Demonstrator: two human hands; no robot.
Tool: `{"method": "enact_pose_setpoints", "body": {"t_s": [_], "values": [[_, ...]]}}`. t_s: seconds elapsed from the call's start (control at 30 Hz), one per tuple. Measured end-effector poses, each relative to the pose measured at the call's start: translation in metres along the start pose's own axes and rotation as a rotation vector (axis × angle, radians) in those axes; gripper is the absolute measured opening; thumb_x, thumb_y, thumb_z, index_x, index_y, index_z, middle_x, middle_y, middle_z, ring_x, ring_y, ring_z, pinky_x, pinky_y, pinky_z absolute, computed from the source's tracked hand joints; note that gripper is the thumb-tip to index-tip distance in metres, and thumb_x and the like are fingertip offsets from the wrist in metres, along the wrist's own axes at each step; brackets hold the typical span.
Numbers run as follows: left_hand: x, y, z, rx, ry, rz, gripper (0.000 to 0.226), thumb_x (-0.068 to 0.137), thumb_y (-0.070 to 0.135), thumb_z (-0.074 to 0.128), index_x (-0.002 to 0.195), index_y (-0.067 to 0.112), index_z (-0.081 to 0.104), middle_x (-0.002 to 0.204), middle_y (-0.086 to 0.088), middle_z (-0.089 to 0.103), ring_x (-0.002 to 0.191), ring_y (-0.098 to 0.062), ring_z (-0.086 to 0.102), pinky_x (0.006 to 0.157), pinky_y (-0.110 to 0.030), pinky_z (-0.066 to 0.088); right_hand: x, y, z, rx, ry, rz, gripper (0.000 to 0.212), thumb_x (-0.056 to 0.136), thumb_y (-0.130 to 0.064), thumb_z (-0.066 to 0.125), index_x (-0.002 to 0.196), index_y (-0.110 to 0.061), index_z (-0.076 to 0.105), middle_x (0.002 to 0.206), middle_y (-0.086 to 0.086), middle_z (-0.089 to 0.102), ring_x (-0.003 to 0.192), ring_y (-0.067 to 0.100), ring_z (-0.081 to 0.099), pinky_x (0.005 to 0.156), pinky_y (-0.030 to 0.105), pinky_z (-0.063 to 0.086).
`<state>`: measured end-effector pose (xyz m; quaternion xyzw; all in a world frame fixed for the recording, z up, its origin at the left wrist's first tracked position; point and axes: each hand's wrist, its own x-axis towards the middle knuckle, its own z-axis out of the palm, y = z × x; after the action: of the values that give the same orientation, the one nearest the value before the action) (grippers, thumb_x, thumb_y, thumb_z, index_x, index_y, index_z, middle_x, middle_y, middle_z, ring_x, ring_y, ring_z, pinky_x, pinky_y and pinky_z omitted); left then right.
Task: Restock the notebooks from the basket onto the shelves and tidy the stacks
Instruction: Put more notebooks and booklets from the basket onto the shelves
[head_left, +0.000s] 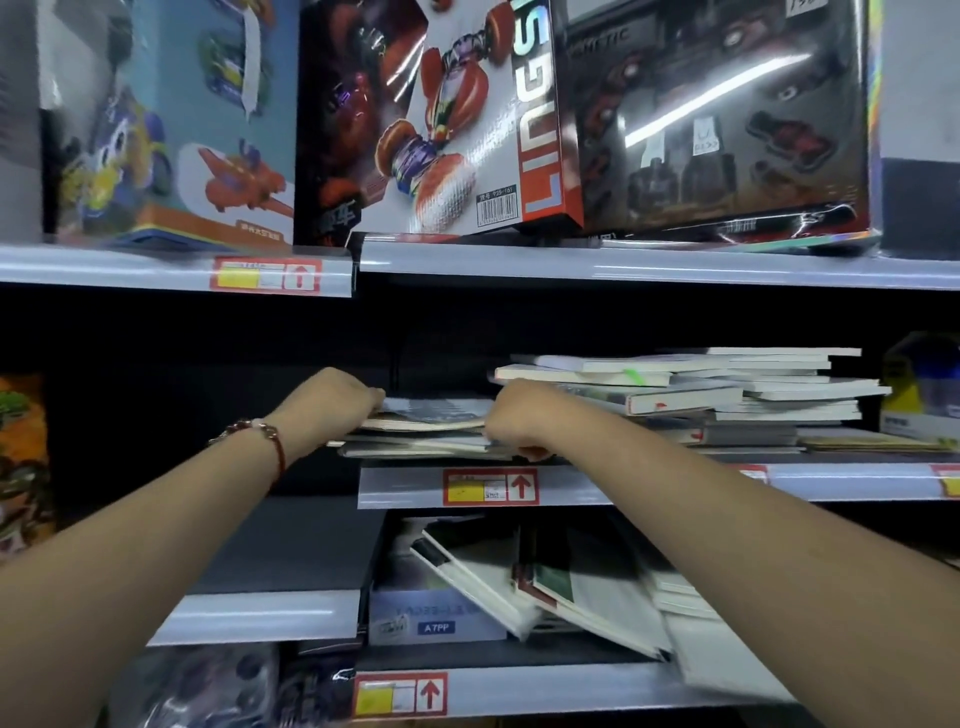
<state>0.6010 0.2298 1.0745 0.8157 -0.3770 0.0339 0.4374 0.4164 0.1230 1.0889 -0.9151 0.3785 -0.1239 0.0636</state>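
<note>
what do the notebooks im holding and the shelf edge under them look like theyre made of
Notebooks: paper, going by the pale page edges; the covers look like matte card, though blur leaves that open. Shelf edge: probably painted metal or plastic, since it is smooth, light grey and slightly glossy, with a red price label on it.

"lingsu" is printed in large letters down the side of the red toy car box (441, 119) on the top shelf. "a7pp" is read on a blue tag of the pale box (434, 616) on the lower shelf. red arrows are shown on the price labels (490, 486).
</note>
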Motion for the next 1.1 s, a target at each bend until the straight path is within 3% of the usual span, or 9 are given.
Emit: {"method": "enact_pose_setpoints", "body": {"t_s": [0.1, 0.2, 0.3, 0.43, 0.5, 0.6, 0.8, 1.0, 1.1], "values": [[-0.001, 0.003, 0.001, 0.15, -0.029, 0.057, 0.045, 0.094, 0.042, 0.055, 0.059, 0.014, 0.051, 0.057, -0.004, 0.052, 0.06, -0.027, 0.054, 0.062, -0.03, 0.04, -0.004, 0.005, -0.001, -0.207, 0.014, -0.06, 0.034, 0.098, -0.012, 0.045, 0.065, -0.006, 0.05, 0.07, 0.004, 0.048, 0.059, 0.017, 0.043, 0.056, 0.028, 0.037], [0.003, 0.003, -0.002, 0.232, -0.066, 0.088, 0.05, 0.097, 0.046, 0.05, 0.07, 0.007, 0.065, 0.066, -0.01, 0.064, 0.069, -0.025, 0.062, 0.072, -0.03, 0.047, -0.008, 0.011, -0.001, -0.251, 0.031, -0.087, 0.018, 0.097, -0.009, 0.044, 0.099, -0.002, 0.06, 0.09, 0.009, 0.055, 0.076, 0.023, 0.052, 0.052, 0.028, 0.035], [-0.005, 0.0, -0.007, 0.342, -0.082, 0.132, 0.051, 0.1, 0.053, 0.043, 0.072, 0.014, 0.062, 0.066, -0.005, 0.063, 0.071, -0.024, 0.064, 0.073, -0.031, 0.049, -0.012, 0.015, 0.005, -0.142, 0.041, -0.086, 0.03, 0.095, -0.011, 0.047, 0.122, -0.007, 0.059, 0.108, 0.01, 0.062, 0.089, 0.026, 0.059, 0.066, 0.033, 0.045], [-0.043, 0.001, -0.002, 0.381, 0.269, 0.385, 0.031, 0.1, 0.051, 0.041, 0.093, 0.028, 0.062, 0.068, 0.005, 0.063, 0.064, -0.019, 0.06, 0.06, -0.033, 0.051, -0.033, 0.037, 0.009, 0.009, 0.177, -0.135, 0.05, 0.094, -0.015, 0.049, 0.144, -0.024, 0.046, 0.12, 0.007, 0.064, 0.08, 0.018, 0.06, 0.065, 0.032, 0.05], [-0.072, 0.006, 0.009, 0.284, 0.266, 0.522, 0.023, 0.1, 0.045, 0.045, 0.092, 0.031, 0.061, 0.065, 0.008, 0.063, 0.06, -0.014, 0.059, 0.059, -0.035, 0.051, -0.052, 0.057, 0.013, 0.045, 0.322, -0.187, 0.044, 0.095, -0.02, 0.052, 0.139, -0.028, 0.051, 0.11, 0.002, 0.066, 0.083, 0.019, 0.06, 0.072, 0.034, 0.052], [-0.112, 0.006, 0.046, 0.262, 0.008, 0.672, 0.023, 0.098, 0.046, 0.046, 0.096, 0.034, 0.066, 0.082, 0.015, 0.066, 0.074, -0.006, 0.06, 0.068, -0.036, 0.052, -0.082, 0.09, 0.035, 0.038, 0.382, -0.209, 0.036, 0.098, -0.028, 0.051, 0.134, -0.03, 0.056, 0.105, -0.006, 0.065, 0.09, 0.014, 0.058, 0.075, 0.031, 0.047], [-0.165, -0.023, 0.183, 0.31, -0.507, 0.754, 0.043, 0.093, 0.054, 0.044, 0.129, 0.036, 0.058, 0.127, 0.015, 0.058, 0.118, -0.011, 0.054, 0.093, -0.03, 0.046, -0.125, 0.175, 0.134, -0.002, 0.026, -0.031, 0.043, 0.1, -0.043, 0.049, 0.142, -0.033, 0.052, 0.141, -0.005, 0.055, 0.124, 0.016, 0.053, 0.1, 0.03, 0.044], [-0.234, -0.065, 0.341, 0.282, -0.965, 0.661, 0.062, 0.087, 0.062, 0.039, 0.143, 0.036, 0.046, 0.146, 0.01, 0.045, 0.132, -0.012, 0.046, 0.104, -0.023, 0.038, -0.185, 0.295, 0.257, 0.071, -0.336, 0.247, 0.054, 0.102, -0.046, 0.044, 0.153, -0.033, 0.032, 0.14, 0.001, 0.055, 0.1, 0.018, 0.064, 0.083, 0.034, 0.055], [-0.283, -0.081, 0.411, 0.305, -1.171, 0.535, 0.054, 0.097, 0.052, 0.049, 0.145, 0.027, 0.047, 0.15, 0.004, 0.044, 0.135, -0.017, 0.044, 0.105, -0.026, 0.038, -0.23, 0.353, 0.318, 0.09, -0.443, 0.365, 0.043, 0.101, -0.039, 0.047, 0.142, -0.027, 0.048, 0.122, 0.004, 0.066, 0.096, 0.025, 0.066, 0.078, 0.04, 0.056]]}}
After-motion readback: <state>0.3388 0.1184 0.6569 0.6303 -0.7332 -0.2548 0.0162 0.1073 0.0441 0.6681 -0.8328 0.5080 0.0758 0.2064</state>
